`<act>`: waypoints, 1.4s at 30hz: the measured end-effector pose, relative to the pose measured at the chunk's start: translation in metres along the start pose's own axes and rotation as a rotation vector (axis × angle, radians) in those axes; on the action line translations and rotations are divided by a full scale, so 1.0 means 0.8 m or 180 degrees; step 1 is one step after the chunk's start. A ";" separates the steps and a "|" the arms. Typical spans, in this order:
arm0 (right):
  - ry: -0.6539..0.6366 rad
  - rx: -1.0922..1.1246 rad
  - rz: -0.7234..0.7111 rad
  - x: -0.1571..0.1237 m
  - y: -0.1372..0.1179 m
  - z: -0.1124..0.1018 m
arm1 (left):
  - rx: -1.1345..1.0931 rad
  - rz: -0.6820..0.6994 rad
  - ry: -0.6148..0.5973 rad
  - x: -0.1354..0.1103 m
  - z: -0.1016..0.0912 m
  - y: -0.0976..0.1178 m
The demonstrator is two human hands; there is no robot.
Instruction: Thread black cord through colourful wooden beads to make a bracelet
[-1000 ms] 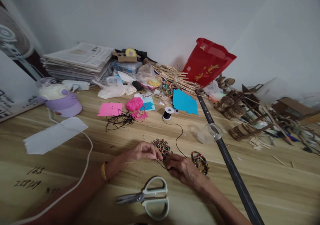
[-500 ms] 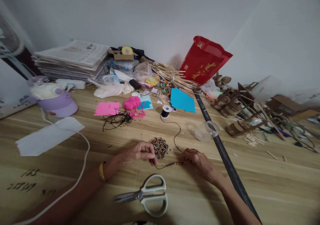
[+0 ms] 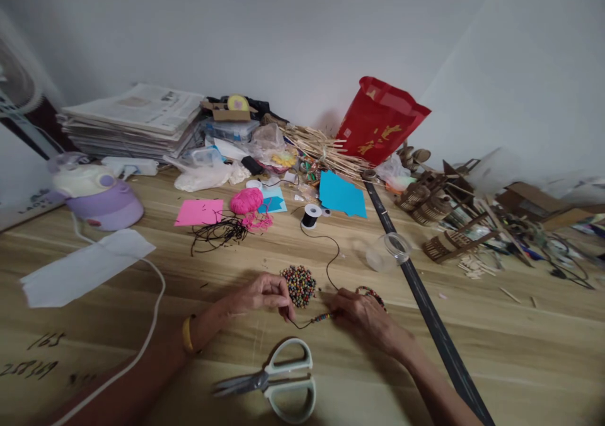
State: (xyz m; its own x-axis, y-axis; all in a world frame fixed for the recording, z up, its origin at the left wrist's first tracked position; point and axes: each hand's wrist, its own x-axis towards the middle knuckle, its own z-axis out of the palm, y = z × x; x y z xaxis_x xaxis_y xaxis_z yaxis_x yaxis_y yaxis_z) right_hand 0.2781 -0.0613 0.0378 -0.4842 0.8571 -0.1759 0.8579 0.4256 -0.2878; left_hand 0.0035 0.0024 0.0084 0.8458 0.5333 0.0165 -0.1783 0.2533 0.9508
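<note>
My left hand (image 3: 261,292) pinches one end of a thin black cord (image 3: 302,323) low on the wooden table. My right hand (image 3: 360,312) pinches the same cord further right. A short run of coloured beads (image 3: 322,317) is threaded on the cord between my hands. Just above lies a heap of mixed coloured beads (image 3: 298,284). From my right hand the cord curves up to a black spool (image 3: 311,215). A beaded ring (image 3: 373,295) shows partly behind my right hand.
Grey-handled scissors (image 3: 278,385) lie close in front of my hands. A black rail (image 3: 425,316) crosses the table on the right, with a clear plastic cup (image 3: 388,251) beside it. Pink yarn (image 3: 247,201), tangled black cord (image 3: 217,234), coloured paper and wooden pieces crowd the back.
My right hand slid right along the cord away from the bead heap, stretching it out with the beads between my hands, then came back a little. The left hand stayed put.
</note>
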 end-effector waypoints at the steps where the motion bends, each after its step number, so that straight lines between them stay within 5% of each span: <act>1: 0.0036 0.0067 -0.0046 0.001 -0.003 -0.002 | -0.0011 0.0000 0.0005 0.000 0.000 0.000; 9: 0.0211 0.0463 -0.0788 0.021 -0.041 0.011 | 0.0083 -0.0010 0.0049 -0.001 0.003 0.005; 16: 0.0215 0.0388 -0.0820 0.018 -0.036 0.029 | 0.0066 -0.0026 0.0058 0.000 0.000 0.002; 25: 0.0149 0.0524 -0.0497 0.012 -0.039 0.000 | 0.0710 0.0195 0.0312 0.005 0.004 0.000; 36: 0.1263 0.1961 -0.0286 0.064 -0.078 0.028 | 0.1430 0.0515 0.0839 0.005 0.004 -0.013; 42: 0.1585 0.2140 -0.0235 0.071 -0.075 0.045 | 0.1545 0.0469 0.0990 0.007 0.000 -0.016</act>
State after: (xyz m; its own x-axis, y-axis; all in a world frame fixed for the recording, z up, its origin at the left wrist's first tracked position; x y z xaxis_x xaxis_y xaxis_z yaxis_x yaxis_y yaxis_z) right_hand 0.1926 -0.0485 0.0113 -0.2673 0.9289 0.2561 0.4656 0.3572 -0.8097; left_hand 0.0102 0.0020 -0.0040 0.6294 0.7649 0.1372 0.0297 -0.2001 0.9793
